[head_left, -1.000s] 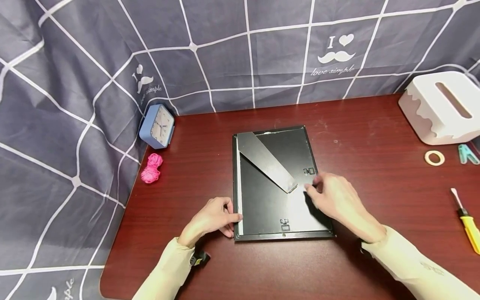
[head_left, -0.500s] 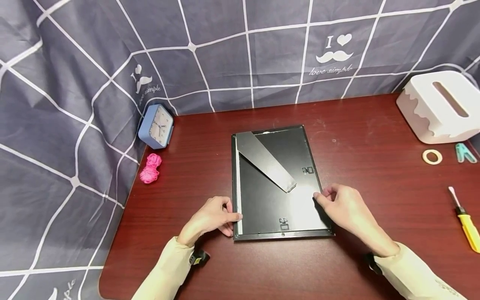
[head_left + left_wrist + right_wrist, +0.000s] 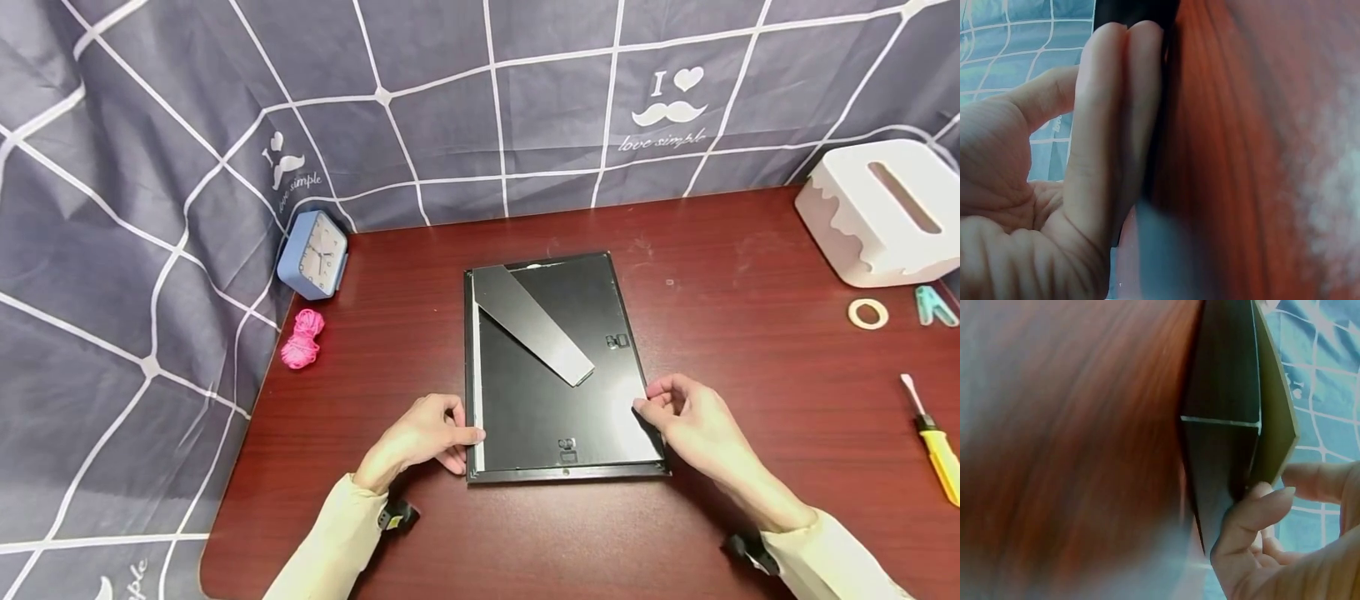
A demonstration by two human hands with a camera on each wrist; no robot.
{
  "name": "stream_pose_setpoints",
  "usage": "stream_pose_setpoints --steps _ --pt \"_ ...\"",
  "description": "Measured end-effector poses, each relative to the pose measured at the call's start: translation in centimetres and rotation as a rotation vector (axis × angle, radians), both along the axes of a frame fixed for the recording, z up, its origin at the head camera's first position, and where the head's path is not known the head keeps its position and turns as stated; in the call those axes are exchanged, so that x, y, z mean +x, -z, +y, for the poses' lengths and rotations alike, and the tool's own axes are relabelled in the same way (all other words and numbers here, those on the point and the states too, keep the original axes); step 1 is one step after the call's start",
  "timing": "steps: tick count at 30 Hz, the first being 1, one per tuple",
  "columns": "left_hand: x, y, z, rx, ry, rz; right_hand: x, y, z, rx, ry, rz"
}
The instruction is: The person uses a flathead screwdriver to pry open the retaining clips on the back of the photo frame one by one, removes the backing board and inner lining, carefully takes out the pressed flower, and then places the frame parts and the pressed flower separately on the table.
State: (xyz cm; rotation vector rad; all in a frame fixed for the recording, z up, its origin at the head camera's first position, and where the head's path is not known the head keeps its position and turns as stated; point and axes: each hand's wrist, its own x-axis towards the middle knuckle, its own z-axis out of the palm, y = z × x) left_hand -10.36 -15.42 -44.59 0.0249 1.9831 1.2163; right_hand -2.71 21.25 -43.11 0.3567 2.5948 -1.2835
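Observation:
A black picture frame (image 3: 525, 476) lies face down on the table, with a dark backing board (image 3: 525, 417) and a grey easel stand (image 3: 534, 329) slanting across it. My left hand (image 3: 429, 433) grips the frame's left edge near the bottom, thumb on top. In the left wrist view, straight fingers (image 3: 1094, 137) lie along the frame's side. At the right edge, my right hand (image 3: 693, 421) pinches the board between thumb and finger. The right wrist view shows the board's brown underside (image 3: 1277, 419) tilted up from the frame at the near corner.
A blue alarm clock (image 3: 313, 254) and pink yarn (image 3: 302, 339) stand at the left. To the right are a white tissue box (image 3: 885, 212), a tape roll (image 3: 867, 314), a teal clip (image 3: 934, 307) and a yellow screwdriver (image 3: 933, 442). A grey curtain (image 3: 555, 108) hangs behind.
My right hand has moved from over the board near the stand's end to the right edge and down along it, and now pinches there. The left hand has stayed in place.

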Motion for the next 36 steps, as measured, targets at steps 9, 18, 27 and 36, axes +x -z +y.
stream_pose_setpoints --steps 9,18,27,36 --pt "0.0 0.2 0.0 0.024 -0.008 -0.013 0.1 -0.8 -0.4 -0.229 0.067 -0.014" --pt "0.0 0.1 0.0 0.037 -0.004 -0.013 1.3 -0.4 -0.6 -0.414 0.196 -0.13" --pt "0.2 0.2 0.1 0.031 0.001 -0.002 1.9 -0.1 -1.3 -0.234 0.228 -0.042" --pt "0.2 0.3 0.0 0.022 -0.017 -0.003 2.5 0.4 0.0 -0.265 0.295 0.041"
